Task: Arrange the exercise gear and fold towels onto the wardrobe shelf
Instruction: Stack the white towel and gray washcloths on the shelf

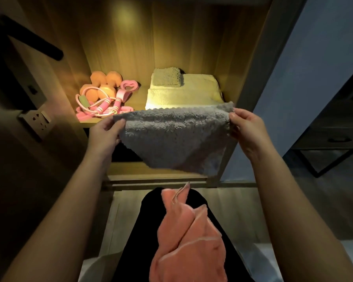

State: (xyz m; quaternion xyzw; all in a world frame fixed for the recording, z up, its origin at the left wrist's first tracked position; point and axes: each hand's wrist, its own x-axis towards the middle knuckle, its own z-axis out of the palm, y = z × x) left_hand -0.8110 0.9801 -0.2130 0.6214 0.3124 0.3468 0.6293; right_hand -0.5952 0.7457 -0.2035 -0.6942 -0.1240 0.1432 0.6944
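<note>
A lit wardrobe shelf (140, 98) holds orange dumbbells (102, 82) and a pink rope (108, 107) at left, folded towels (183, 92) at right. Nearer, the left hand (106, 132) and right hand (246, 125) each pinch a top corner of a grey towel (171, 139) stretched between them; a pink towel (188, 241) lies on the lap (130, 241).

A warm yellow light shines down inside the wardrobe (251, 58) — it makes a round bright spot on the back wall (125, 16). The cream towels (183, 96) glow the most, and their front edge is almost too bright to see. The grey towel (171, 139) is lit along its top and darker lower down. Outside the wardrobe all is dim and bluish. Everything looks a bit soft and fuzzy — straight lines bend near the sides.
</note>
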